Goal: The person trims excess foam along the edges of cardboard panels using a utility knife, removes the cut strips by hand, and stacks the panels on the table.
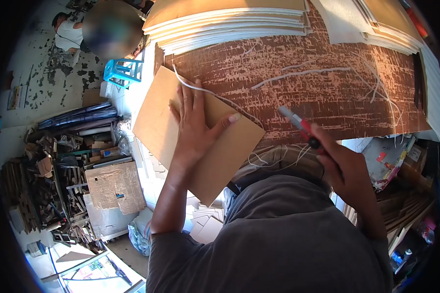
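Note:
My left hand [194,128] lies flat with fingers spread on a tan rectangular board [154,115], which sits at an angle and overhangs the table's near left edge. A thin white strip [200,89] curls along the board's far edge, by the fingertips. In my right hand [346,171] is a red utility knife [300,123], gripped by its handle. Its tip is over the table, to the right of the board and apart from it. The knife is slightly blurred.
Beneath is a scratched brown tabletop [318,105] with more white strips [303,73]. Stacked boards [225,19] stand at the back, others [393,29] at the right. A blue stool [117,72], scrap wood [39,171] and another person [67,34] are to the left.

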The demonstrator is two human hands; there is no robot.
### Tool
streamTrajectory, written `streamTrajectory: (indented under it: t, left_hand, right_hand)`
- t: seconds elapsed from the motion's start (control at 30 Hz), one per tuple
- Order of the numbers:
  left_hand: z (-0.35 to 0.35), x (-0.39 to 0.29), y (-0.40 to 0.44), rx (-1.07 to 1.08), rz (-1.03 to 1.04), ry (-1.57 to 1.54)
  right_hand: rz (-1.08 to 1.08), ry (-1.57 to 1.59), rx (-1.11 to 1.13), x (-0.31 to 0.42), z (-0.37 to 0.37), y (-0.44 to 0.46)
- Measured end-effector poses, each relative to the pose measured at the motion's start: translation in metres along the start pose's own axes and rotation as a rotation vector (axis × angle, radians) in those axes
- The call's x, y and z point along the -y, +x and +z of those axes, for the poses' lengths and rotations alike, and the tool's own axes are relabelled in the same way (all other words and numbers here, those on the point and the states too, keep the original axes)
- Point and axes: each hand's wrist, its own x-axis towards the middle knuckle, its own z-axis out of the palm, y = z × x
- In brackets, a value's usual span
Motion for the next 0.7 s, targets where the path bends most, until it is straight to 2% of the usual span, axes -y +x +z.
streamTrajectory:
  t: [0.03,0.1,0.13,0.2,0.23,0.4,0.47,0.6,0.67,0.7]
  left_hand:
    - [-0.002,-0.003,-0.001,-0.021,0.034,-0.037]
    - [-0.002,0.000,0.000,-0.033,0.069,-0.064]
    - [-0.001,0.001,0.002,-0.038,0.109,-0.088]
    - [0.001,0.007,0.005,-0.043,0.187,-0.099]
    - [0.000,0.007,0.007,-0.039,0.267,-0.109]
    - [-0.009,-0.003,0.015,0.019,0.414,-0.281]
    - [-0.007,-0.005,0.020,0.097,0.493,-0.354]
    - [-0.004,-0.014,0.029,0.067,0.582,-0.280]
    - [0.009,-0.009,0.040,-0.102,0.590,-0.401]
    - [0.009,-0.009,0.044,-0.099,0.594,-0.404]
  right_hand:
    - [-0.017,0.036,-0.097,0.000,0.001,-0.001]
    - [0.102,0.074,-0.218,0.001,-0.001,-0.002]
    - [0.095,0.070,-0.219,0.000,-0.001,-0.003]
    - [0.233,0.162,-0.219,-0.002,0.002,-0.005]
    - [0.230,0.159,-0.220,-0.002,0.004,-0.006]
    - [0.242,0.257,-0.274,-0.006,0.015,-0.007]
    - [0.234,0.282,-0.305,-0.010,0.018,-0.009]
    - [0.286,0.365,-0.378,-0.011,0.018,-0.009]
    - [0.284,0.370,-0.384,-0.013,0.019,-0.009]
    - [0.280,0.378,-0.387,-0.014,0.020,-0.010]
